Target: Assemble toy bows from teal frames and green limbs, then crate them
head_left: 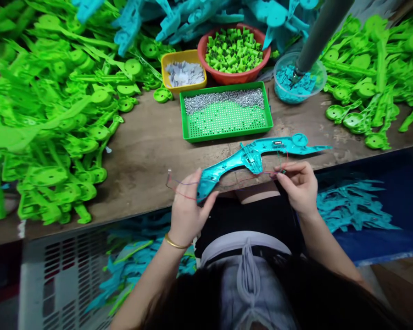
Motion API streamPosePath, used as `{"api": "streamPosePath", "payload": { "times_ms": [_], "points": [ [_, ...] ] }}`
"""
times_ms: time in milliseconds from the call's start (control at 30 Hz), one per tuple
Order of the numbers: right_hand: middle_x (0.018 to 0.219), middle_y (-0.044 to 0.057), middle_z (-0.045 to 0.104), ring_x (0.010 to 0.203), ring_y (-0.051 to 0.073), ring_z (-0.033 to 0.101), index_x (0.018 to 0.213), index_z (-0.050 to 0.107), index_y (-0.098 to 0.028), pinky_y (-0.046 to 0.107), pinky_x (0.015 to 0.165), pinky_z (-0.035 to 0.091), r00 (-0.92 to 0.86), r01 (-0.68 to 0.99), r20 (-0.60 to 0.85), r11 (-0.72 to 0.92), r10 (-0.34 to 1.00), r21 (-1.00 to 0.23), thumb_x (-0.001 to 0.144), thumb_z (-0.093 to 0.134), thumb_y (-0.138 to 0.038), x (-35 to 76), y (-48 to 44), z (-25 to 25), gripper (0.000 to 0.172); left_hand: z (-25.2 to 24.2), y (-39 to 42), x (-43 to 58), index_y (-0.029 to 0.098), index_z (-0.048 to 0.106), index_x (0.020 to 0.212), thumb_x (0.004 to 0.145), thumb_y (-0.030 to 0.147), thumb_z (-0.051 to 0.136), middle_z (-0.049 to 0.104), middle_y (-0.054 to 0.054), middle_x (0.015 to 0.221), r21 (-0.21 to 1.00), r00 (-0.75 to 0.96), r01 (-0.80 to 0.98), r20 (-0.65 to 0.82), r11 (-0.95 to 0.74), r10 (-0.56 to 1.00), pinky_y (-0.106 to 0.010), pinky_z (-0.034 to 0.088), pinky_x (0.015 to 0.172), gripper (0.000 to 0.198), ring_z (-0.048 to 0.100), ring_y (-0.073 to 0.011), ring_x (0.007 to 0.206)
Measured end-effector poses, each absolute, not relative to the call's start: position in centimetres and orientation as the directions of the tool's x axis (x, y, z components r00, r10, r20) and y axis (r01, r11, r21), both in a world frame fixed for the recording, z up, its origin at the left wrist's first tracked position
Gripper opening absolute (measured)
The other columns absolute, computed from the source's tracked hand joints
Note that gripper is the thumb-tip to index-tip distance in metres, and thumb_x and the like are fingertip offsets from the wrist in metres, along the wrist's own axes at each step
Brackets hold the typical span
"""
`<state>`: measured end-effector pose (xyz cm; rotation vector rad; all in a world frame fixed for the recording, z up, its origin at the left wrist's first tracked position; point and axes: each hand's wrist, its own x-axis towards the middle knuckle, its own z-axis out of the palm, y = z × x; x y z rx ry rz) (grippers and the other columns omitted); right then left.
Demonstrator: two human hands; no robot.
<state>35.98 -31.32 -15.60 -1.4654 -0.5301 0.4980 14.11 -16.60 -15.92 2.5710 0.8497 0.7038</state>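
A teal plastic toy half-shell (232, 163), curved and hollow side up, lies across the front edge of the table. My left hand (189, 206) grips its left end between thumb and fingers. Thin red and dark wires (241, 179) run along the shell; one end with a small metal tip (169, 171) sticks out beyond my left fingers. A small silver part (277, 143) sits inside the shell's right portion, with wires leading down from it. My right hand (299, 185) pinches the wires and a tiny dark piece (282, 172) just below the shell.
Behind the shell stands a green tray (227, 135) of small screws. Farther back are a yellow box (184, 87), a red bowl (234, 75) of green pieces and a clear tub (300, 96), with a grey pole (320, 36) above. Green shells (55, 114) pile at left and right.
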Motion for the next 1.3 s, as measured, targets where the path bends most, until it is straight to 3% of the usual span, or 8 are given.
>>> {"api": "streamPosePath", "payload": {
  "times_ms": [100,233,367,467,633,867,1067,1300],
  "points": [
    [0.081,-0.001,0.066,0.072,0.015,0.068,0.091,0.056,-0.027,0.032,0.068,0.059,0.793,0.01,0.046,0.063,0.608,-0.998,0.074,0.074,-0.032,35.7,-31.1,-15.3,0.025,-16.0,-14.5,14.6,0.016,0.034,0.145,0.086,0.034,0.064,0.059,-0.016,0.129,0.509,0.636,0.515,0.312,-0.689,0.706,-0.04,0.047,0.1,0.069,0.058,-0.026,0.118],
    [0.082,0.002,0.072,0.071,0.018,0.07,0.092,0.067,-0.025,0.034,0.07,0.06,0.716,-0.016,-0.041,-0.042,0.697,-0.999,0.073,0.076,-0.036,36.2,-31.8,-15.1,0.023,-14.9,-11.8,13.7,0.015,0.057,0.126,0.087,0.042,0.061,0.063,-0.015,0.121,0.426,0.633,0.573,0.314,-0.7,0.708,-0.044,0.045,0.101,0.047,0.059,-0.0289,0.115],
    [0.082,0.003,0.074,0.072,0.021,0.072,0.103,0.069,-0.025,0.041,0.074,0.062,0.599,-0.245,-0.174,-0.028,0.782,-0.969,0.077,0.073,-0.038,37.0,-32.6,-15.3,0.03,-9.3,-9.7,11.5,0.023,0.07,0.081,0.084,0.057,0.059,0.07,-0.003,0.079,0.349,0.834,0.473,0.117,-0.809,0.539,-0.033,0.051,0.068,0.036,0.064,-0.0215,0.07],
    [0.077,0.001,0.074,0.069,0.021,0.072,0.092,0.069,-0.025,0.039,0.067,0.062,0.553,-0.396,-0.203,0.04,0.808,-0.918,0.071,0.078,-0.037,37.3,-32.4,-15.7,0.026,-5.3,-9.9,14.1,0.023,0.065,0.07,0.089,0.051,0.056,0.061,0.003,0.059,0.365,0.879,0.368,0.163,-0.855,0.448,-0.025,0.042,0.051,0.035,0.053,-0.0133,0.049],
    [0.084,0.002,0.076,0.076,0.018,0.072,0.084,0.065,-0.023,0.031,0.062,0.06,0.489,-0.534,-0.202,0.108,0.849,-0.839,0.066,0.082,-0.036,36.5,-31.6,-16.5,0.027,-8.5,-13.0,26.3,0.014,0.065,0.109,0.095,0.036,0.049,0.066,-0.009,0.111,0.377,0.97,0.07,0.189,-0.924,0.151,-0.035,0.048,0.091,0.031,0.061,-0.0211,0.103],
    [0.074,0.001,0.075,0.072,0.015,0.07,0.083,0.075,-0.023,0.03,0.072,0.058,0.492,-0.543,-0.215,0.104,0.844,-0.834,0.065,0.082,-0.035,36.4,-32.2,-18.3,0.022,-14.4,-14.2,33.1,0.015,0.063,0.121,0.094,0.045,0.047,0.06,-0.015,0.12,0.224,0.994,-0.105,0.061,-0.969,-0.094,-0.039,0.044,0.091,0.043,0.055,-0.0256,0.106],
    [0.077,0.0,0.075,0.073,0.014,0.07,0.086,0.077,-0.026,0.028,0.07,0.057,0.459,-0.55,-0.202,0.098,0.865,-0.829,0.07,0.079,-0.033,36.9,-32.6,-19.0,0.018,-14.4,-14.7,32.7,0.017,0.061,0.125,0.095,0.047,0.045,0.062,-0.013,0.124,0.145,0.999,-0.051,0.02,-0.988,-0.049,-0.044,0.043,0.093,0.045,0.054,-0.0294,0.113],
    [0.074,0.001,0.075,0.072,0.014,0.07,0.082,0.076,-0.025,0.029,0.073,0.057,0.497,-0.59,-0.273,0.091,0.823,-0.802,0.066,0.081,-0.038,37.3,-32.3,-19.0,0.021,-12.0,-12.9,28.8,0.019,0.053,0.132,0.097,0.03,0.044,0.057,-0.01,0.134,0.431,0.948,0.079,0.246,-0.899,0.201,-0.039,0.044,0.103,0.038,0.052,-0.0204,0.124]
  ]
}}
